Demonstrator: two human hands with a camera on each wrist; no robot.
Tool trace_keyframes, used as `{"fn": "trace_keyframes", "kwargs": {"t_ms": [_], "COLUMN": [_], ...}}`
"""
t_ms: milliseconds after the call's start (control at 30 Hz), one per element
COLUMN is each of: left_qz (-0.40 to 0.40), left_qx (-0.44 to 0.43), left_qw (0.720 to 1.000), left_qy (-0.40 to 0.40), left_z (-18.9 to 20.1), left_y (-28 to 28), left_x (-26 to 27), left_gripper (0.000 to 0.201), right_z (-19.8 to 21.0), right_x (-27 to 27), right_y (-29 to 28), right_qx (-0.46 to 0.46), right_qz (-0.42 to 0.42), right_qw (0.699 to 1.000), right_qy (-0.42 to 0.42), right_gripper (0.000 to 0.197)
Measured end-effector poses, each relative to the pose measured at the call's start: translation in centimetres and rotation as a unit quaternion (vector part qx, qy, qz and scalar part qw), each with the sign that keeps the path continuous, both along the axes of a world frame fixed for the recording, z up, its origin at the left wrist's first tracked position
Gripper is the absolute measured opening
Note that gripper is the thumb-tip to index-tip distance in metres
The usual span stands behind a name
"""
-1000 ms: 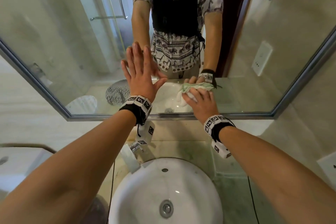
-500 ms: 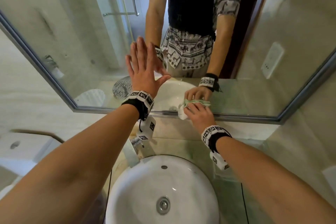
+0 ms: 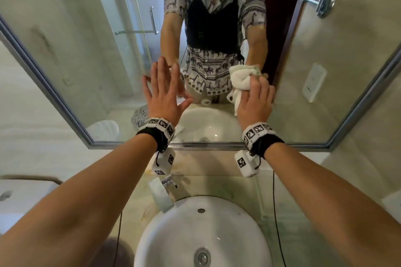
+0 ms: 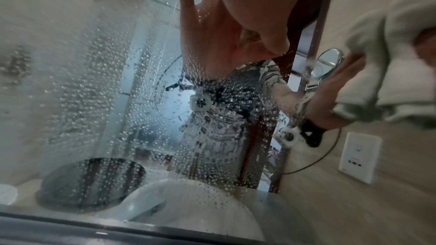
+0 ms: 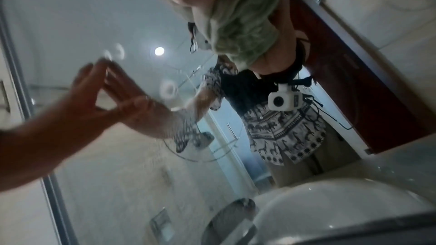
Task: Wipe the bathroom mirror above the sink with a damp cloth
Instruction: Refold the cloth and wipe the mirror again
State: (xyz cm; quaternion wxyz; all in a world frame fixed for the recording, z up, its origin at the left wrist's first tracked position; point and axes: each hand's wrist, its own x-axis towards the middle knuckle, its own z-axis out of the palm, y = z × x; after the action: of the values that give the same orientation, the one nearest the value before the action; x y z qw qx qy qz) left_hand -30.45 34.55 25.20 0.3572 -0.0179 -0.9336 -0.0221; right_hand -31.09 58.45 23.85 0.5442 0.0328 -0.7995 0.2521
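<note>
Two hands were on the mirror (image 3: 86, 54): left hand (image 3: 161, 95) spread flat on the glass, right hand (image 3: 255, 102) pressing the bunched damp cloth (image 3: 239, 78) against it w/ fingers curled over. Risk imo: my bare palm prob smudges the glass, and droplets low on the left get missed. Sink (image 3: 201, 234) sat right below on the marble table (image 3: 303, 212), tiled walls around.

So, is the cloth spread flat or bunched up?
Bunched up: the cloth is a crumpled wad under the right hand on the mirror.
</note>
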Motion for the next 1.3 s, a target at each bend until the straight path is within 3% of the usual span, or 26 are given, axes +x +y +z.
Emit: {"fn": "trace_keyframes", "kwargs": {"t_ms": [267, 467, 667, 833, 933, 1067, 1167, 1300], "left_qz": [-0.018, -0.030, -0.024, -0.016, -0.032, -0.037, -0.011, 0.002], "left_qx": [-0.006, -0.007, -0.010, -0.012, -0.011, 0.009, 0.060, 0.068], "left_qw": [0.999, 0.998, 0.997, 0.999, 0.999, 0.998, 0.997, 0.997], "left_qy": [0.049, 0.062, 0.069, 0.045, 0.032, 0.049, 0.042, 0.022], "left_z": [-0.8, -0.9, -1.3, -0.7, -0.1, -0.2, -0.3, -0.4], "left_y": [-0.3, -0.4, -0.6, -0.4, -0.7, -3.0, -5.0, -6.1], "left_x": [-1.1, -1.1, -1.5, -0.7, 0.0, 1.0, 1.1, 0.3], "left_gripper": [0.103, 0.101, 0.103, 0.103, 0.100, 0.098, 0.099, 0.102], "right_z": [-5.3, -10.3, -15.4, -13.6, -10.7, -4.3, -0.1, -0.3], "right_x": [-0.6, 0.5, 1.4, 2.0, 2.8, 3.4, 1.8, -0.1], "right_y": [-2.4, -3.4, -5.0, -5.3, -5.3, -5.3, -5.9, -8.4], "right_qx": [0.187, 0.311, 0.342, 0.329, 0.245, 0.095, 0.012, 0.044], "right_qz": [-0.002, 0.106, 0.159, 0.179, 0.150, 0.114, 0.086, 0.026], "right_qw": [0.982, 0.938, 0.910, 0.894, 0.922, 0.980, 0.994, 0.999], "right_qy": [-0.005, -0.107, -0.170, -0.245, -0.259, -0.136, -0.062, -0.011], "right_gripper": [0.050, 0.066, 0.043, 0.046, 0.048, 0.039, 0.039, 0.034]}}
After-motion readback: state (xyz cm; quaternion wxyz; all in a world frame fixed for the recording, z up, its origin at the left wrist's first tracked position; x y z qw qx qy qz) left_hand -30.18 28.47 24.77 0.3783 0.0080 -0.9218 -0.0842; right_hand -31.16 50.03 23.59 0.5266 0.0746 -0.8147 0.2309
